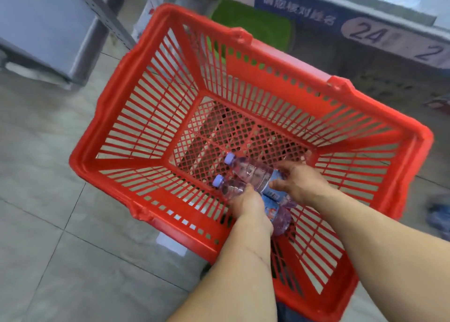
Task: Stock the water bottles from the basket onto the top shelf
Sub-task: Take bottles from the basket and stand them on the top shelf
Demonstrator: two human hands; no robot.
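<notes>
Both hands are reaching down into a red plastic shopping basket (151, 117) that is sitting on a grey tiled floor (48, 175). The left hand (250, 203) is wrapping around the nearer water bottle (231, 187), fingers closed over its clear body just above the blue label. The right hand (298, 181) is closing on the farther water bottle (250, 169), gripping it at the label. Both bottles are lying side by side, touching, low in the basket with their pale purple caps pointing to the left (nothing else is showing in the basket). A shelf edge with a blue sign (316, 12) is running across the top right.
</notes>
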